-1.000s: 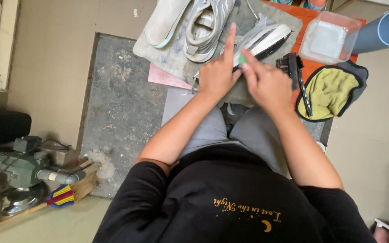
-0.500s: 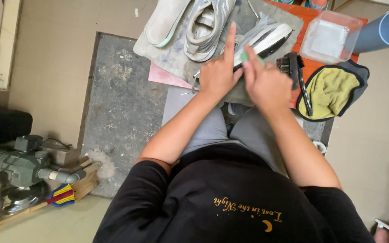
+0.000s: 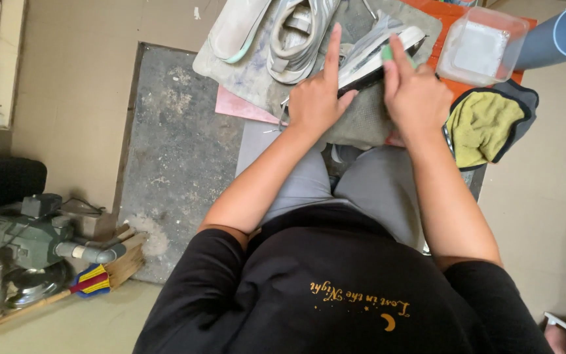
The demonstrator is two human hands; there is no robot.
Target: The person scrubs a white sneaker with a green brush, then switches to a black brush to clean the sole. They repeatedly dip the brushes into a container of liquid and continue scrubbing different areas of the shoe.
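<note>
Brown floor shows around a grey mat (image 3: 178, 151). On the lap lies a grey shoe (image 3: 375, 56); the left hand (image 3: 316, 101) presses it, one finger straight, and the right hand (image 3: 417, 92) pinches a small green thing (image 3: 386, 52) against it. Two more shoes (image 3: 276, 29) sit just beyond, with a clear plastic box (image 3: 479, 46) and a yellow cloth (image 3: 483, 124) nearby.

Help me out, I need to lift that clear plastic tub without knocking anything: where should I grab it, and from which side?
Probably by the rim of the clear plastic tub, fingers on two opposite walls, coming straight down from above. It stands upright with its mouth open to the camera. The right hand with the shoe lies to one side and the grey pipe to the other, so the top is the freest way in.
</note>
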